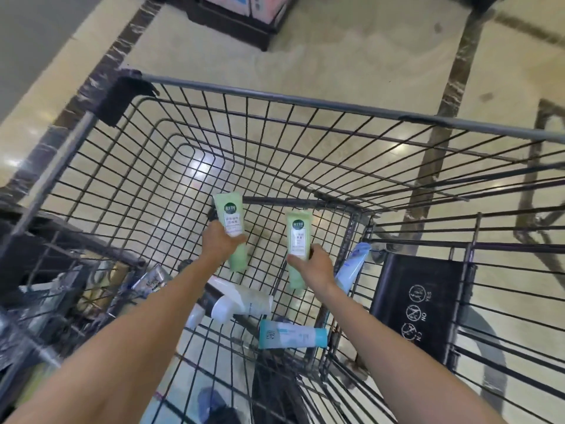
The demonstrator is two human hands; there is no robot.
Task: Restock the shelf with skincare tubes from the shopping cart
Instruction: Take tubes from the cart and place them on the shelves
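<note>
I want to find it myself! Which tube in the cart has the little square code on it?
Look inside the wire shopping cart, on its floor near the person, below the right hand. The white tube with a teal cap lies there on its side. Only it shows a teal square code patch; the held tubes are green.

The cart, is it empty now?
Not empty. Each hand holds a green tube, but a white bottle and a blue-and-white tube lie on the cart floor.
</note>
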